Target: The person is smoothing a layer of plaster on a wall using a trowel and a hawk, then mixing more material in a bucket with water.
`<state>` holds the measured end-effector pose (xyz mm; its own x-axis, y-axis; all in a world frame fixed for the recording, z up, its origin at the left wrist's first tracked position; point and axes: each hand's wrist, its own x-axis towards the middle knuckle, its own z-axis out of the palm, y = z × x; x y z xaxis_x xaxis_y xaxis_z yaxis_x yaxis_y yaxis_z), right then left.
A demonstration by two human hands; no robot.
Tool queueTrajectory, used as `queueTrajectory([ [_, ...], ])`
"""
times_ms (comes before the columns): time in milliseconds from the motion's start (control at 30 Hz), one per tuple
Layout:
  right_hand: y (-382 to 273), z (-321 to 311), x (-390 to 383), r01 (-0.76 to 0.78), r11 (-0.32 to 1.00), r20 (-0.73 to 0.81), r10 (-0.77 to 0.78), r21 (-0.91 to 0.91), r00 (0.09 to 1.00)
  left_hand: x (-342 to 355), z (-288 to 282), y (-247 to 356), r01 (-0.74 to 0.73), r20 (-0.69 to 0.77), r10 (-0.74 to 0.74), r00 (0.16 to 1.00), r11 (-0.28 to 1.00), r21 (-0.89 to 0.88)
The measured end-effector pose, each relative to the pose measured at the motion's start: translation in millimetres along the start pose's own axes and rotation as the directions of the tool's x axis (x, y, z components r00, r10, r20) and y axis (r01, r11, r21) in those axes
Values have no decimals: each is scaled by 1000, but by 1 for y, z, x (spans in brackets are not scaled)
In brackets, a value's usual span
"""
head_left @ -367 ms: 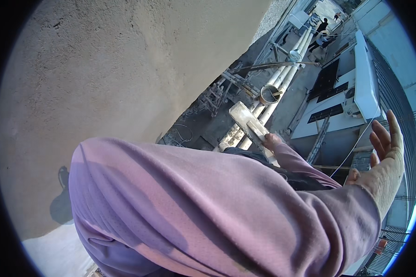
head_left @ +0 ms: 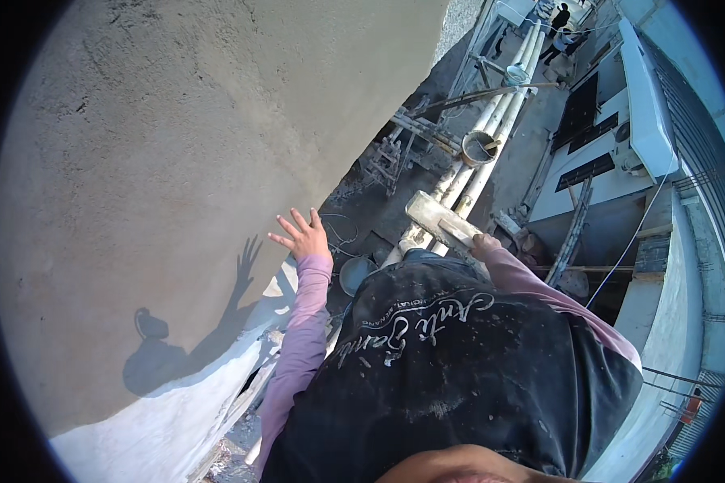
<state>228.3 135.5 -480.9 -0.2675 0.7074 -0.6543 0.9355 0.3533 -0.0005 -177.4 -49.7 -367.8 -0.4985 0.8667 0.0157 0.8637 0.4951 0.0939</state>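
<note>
My left hand (head_left: 304,240) is raised at the edge of the plastered wall (head_left: 177,161), fingers spread and holding nothing. Its shadow falls on the wall to the left, separate from the fingers, so the hand looks apart from the surface. In front of my body, my right hand (head_left: 484,246) is closed around the handle of a plastering float (head_left: 432,211). The float's flat board is smeared with pale mortar and lies over the bamboo poles, as seen from above. I cannot tell whether it touches them.
Long bamboo poles (head_left: 503,121) run away below me. A bucket (head_left: 479,149) with a stick in it stands on them, and a pale blue bucket (head_left: 516,75) farther along. A white-walled building (head_left: 604,165) lies to the right. People (head_left: 557,40) are at the far end.
My left arm, which crossed the view with its hand raised at the right, has swung down and left to the wall. My right hand still holds the float, now turned flatter.
</note>
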Motion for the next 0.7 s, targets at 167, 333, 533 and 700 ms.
queueTrajectory([
  [167,26,35,-15,-93,993,10,93,72,996,-165,163,-88,665,651,-518,555,746,27],
  [333,21,9,5,-67,997,9,66,49,998,-355,289,-163,694,748,-425,510,717,-66],
  [533,5,-28,26,-63,997,-61,66,48,996,-335,284,-188,908,779,-597,193,-192,-372],
  [700,-29,-58,33,5,1000,-100,-3,16,995,-230,287,-159,630,473,-611,635,55,-775],
])
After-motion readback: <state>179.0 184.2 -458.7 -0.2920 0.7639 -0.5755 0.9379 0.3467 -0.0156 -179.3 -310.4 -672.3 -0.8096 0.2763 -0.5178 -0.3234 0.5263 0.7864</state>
